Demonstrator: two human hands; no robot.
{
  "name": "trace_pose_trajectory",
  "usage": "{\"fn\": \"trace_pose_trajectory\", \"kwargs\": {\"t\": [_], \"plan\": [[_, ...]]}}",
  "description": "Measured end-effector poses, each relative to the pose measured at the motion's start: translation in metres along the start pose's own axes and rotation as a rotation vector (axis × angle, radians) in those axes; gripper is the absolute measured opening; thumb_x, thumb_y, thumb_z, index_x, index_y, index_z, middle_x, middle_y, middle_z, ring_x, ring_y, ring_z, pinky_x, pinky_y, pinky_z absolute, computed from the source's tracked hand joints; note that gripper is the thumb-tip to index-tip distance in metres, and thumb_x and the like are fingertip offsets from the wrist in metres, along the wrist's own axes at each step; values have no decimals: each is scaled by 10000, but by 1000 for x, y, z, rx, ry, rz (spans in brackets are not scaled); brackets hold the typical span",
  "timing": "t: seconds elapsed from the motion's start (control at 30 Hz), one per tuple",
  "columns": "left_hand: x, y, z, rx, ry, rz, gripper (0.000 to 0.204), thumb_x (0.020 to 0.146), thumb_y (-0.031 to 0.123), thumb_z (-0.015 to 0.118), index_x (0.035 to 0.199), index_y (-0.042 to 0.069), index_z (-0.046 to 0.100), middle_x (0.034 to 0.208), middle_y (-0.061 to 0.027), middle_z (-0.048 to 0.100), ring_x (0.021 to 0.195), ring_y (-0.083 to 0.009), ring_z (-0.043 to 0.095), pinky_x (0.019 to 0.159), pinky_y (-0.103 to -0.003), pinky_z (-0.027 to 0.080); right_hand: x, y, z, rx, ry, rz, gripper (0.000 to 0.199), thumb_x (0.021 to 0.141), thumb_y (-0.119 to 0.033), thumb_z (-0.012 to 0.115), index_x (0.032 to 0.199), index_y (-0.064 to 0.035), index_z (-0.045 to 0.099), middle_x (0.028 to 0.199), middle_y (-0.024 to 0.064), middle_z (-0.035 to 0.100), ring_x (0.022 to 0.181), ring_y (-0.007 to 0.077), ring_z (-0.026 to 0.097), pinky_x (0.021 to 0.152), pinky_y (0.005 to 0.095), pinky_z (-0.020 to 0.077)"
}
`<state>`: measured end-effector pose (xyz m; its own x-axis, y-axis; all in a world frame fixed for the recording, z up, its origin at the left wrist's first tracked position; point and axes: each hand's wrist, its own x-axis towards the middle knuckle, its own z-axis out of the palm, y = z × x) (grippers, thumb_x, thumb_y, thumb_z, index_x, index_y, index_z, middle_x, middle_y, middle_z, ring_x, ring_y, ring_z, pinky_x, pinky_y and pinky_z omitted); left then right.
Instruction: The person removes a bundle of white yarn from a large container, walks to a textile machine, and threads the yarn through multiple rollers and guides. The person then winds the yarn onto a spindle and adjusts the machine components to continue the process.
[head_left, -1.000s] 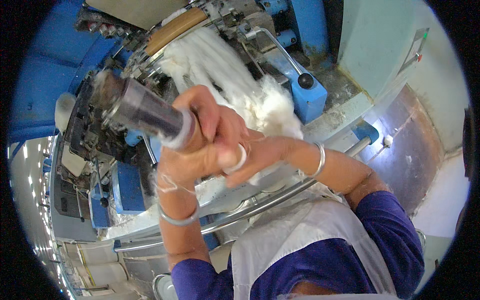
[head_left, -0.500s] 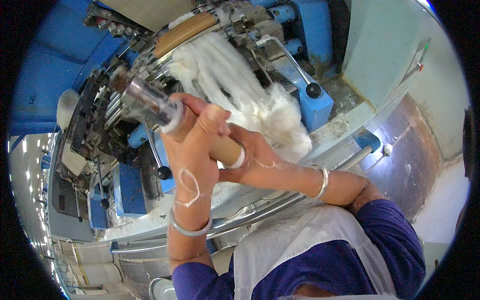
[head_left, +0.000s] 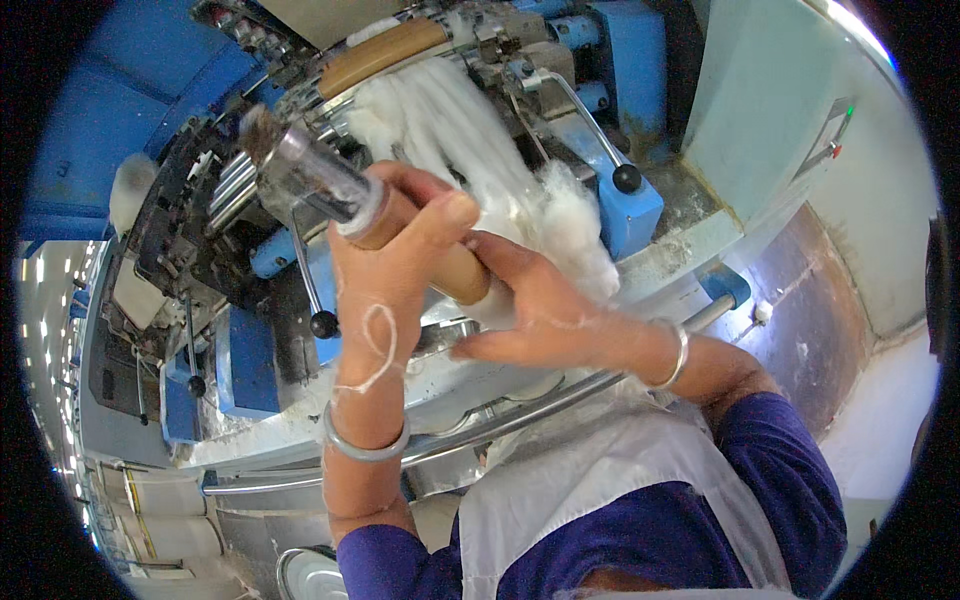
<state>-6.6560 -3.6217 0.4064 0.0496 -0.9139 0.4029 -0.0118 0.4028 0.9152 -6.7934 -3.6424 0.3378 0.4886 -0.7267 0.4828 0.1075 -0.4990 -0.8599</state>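
Note:
My left hand [head_left: 385,270] is closed round the tan sleeve of a roller [head_left: 462,276], its thumb lying across the top. The roller slants from upper left to lower right in mid-air, with a shiny metal section beyond my left fingers and dark fluff at its far tip. White fibre rings the sleeve and gathers at the near end. At that end my right hand [head_left: 560,315] has its thumb and fingers spread apart; the upper fingertips lie against the sleeve. A loop of white strand clings to my left wrist. Beyond my hands, white cotton slivers [head_left: 450,110] lie over the machine.
A tan roller [head_left: 385,58] sits across the machine behind the slivers. Black-knobbed levers stick up at right [head_left: 627,178] and left [head_left: 323,324]. A metal rail [head_left: 530,405] runs along the near edge. A pale cabinet wall [head_left: 770,100] stands at the right.
My right hand has opened and drawn back to the right from the sleeve, showing more of the near end. The roller, still in my left hand, has shifted slightly right.

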Motion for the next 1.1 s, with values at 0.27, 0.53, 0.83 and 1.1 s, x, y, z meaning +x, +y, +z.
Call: {"fn": "trace_pose_trajectory", "kwargs": {"t": [0.27,0.53,0.83,1.1], "plan": [[28,-6,-8,-194,-780,160,364,684,296,853,658,164,514,911,-97,623,1035,-303,586,1050,-502,380,6,65,-24,392,-609,117,536,705,-217,846,1171,-68,626,946,34,670,873,168,633,829,315,490],[30,-22,-12,-379,-223,-53,429,806,240,785,1108,73,530,964,-88,603,1018,-258,625,960,-401,492,-7,46,-17,-104,-111,-78,891,677,-284,898,1386,27,457,1056,75,655,951,158,628,849,339,515],[16,-15,38,-195,-239,62,779,702,227,835,1336,80,408,696,25,467,677,-138,527,1051,-510,423,-14,39,-21,325,-208,232,689,663,-194,877,1228,-2,534,966,69,677,847,166,640,739,291,511],[24,-23,11,-369,-357,119,876,788,411,754,1471,64,330,777,-13,477,812,-201,541,1083,-530,376,-25,68,-23,120,-295,159,803,659,-263,878,1345,-33,530,1108,122,673,1042,213,623,931,353,478]]}}
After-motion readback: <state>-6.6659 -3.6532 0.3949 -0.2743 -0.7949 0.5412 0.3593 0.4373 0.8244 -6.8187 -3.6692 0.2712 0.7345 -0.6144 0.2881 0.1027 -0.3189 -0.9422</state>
